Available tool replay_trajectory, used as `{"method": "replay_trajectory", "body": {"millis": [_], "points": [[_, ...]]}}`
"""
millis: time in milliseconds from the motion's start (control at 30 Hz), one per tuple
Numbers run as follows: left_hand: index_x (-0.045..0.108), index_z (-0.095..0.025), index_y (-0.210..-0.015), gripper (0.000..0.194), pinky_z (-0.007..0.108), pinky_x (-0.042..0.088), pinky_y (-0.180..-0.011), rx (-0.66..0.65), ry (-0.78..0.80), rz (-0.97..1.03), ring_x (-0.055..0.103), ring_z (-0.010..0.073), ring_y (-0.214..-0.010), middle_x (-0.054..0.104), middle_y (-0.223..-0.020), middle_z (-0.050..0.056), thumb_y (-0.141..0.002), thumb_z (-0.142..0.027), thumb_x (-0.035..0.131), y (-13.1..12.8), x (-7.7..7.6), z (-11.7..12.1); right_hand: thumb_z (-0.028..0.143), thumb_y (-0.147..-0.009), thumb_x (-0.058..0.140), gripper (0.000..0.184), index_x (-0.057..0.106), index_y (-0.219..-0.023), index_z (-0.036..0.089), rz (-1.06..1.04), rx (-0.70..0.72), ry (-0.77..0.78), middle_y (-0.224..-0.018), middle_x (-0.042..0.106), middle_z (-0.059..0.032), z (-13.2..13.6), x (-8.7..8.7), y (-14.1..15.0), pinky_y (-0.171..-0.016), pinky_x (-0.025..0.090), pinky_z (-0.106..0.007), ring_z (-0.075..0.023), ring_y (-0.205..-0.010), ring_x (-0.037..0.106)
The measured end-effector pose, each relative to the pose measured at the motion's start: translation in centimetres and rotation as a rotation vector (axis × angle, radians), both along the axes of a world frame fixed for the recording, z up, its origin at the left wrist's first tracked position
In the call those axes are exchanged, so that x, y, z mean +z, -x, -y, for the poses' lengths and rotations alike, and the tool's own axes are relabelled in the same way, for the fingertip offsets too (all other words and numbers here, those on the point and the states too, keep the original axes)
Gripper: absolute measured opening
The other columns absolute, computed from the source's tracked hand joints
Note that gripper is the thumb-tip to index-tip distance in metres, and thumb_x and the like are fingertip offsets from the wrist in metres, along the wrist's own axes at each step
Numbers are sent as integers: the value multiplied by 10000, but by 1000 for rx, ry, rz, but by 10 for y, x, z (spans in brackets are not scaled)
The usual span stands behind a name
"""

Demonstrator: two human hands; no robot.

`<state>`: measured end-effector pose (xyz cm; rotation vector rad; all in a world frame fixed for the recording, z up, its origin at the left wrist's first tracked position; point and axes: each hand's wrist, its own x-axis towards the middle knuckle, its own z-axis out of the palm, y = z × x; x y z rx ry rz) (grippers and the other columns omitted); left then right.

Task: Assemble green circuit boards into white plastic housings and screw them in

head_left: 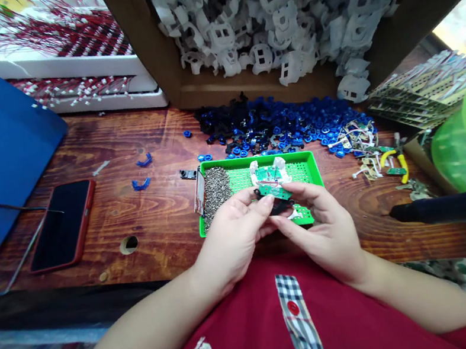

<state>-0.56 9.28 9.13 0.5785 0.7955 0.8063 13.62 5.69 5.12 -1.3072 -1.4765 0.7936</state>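
Both of my hands meet over the front of a green tray (313, 167). My left hand (236, 228) pinches a small green circuit board (275, 192) with a black plastic part (282, 206) under it, its thumb on the board's near edge. From the other side, the fingers of my right hand (324, 215) close on the same board. Just beyond my fingertips, a white plastic piece with a green board (269, 171) in it lies in the tray. Many small metal screws (217, 192) fill the tray's left part.
Blue and black plastic parts (278, 121) are heaped behind the tray, below a box of white plastic pieces (277, 16). Yellow-handled pliers (401, 164) and a green bucket (457, 141) stand right. A phone (63, 225) lies left, with two blue pieces (141, 184) nearby.
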Motion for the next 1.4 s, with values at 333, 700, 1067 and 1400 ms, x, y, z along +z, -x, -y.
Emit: {"method": "replay_trajectory", "body": {"millis": [333,700,1067,1400], "points": [[617,-125,-910,95,199,543,-709,10,133,37,689,121,-768,709,-855,51,-844,-129,550,-3,-6,-6,304,-732,697,420,532,-1117,271,-114,54,210,-1107,585,-9,-12,9,-7,-937,480,-298,-135,-1009,578],[628,-118,-827,90,201,546,-710,44,215,64,687,111,-724,699,-776,38,-835,-94,542,-3,-10,-5,341,-720,699,446,521,-1115,232,-167,61,300,-999,580,-18,-14,8,-7,-811,503,-253,-102,-840,577],[615,-116,-878,70,190,534,-719,51,154,50,681,104,-741,702,-797,45,-838,-131,559,-7,-15,0,302,-724,698,427,526,-1105,213,-150,97,237,-1096,583,-41,-13,4,-12,-880,511,-260,-125,-967,598],[598,-145,-867,86,211,529,-731,-50,121,-76,698,120,-772,703,-861,20,-806,-198,627,-3,-13,-3,352,-810,608,222,685,-980,232,-44,189,323,-998,675,-22,-26,20,-41,-851,517,-266,-135,-912,635]]}}
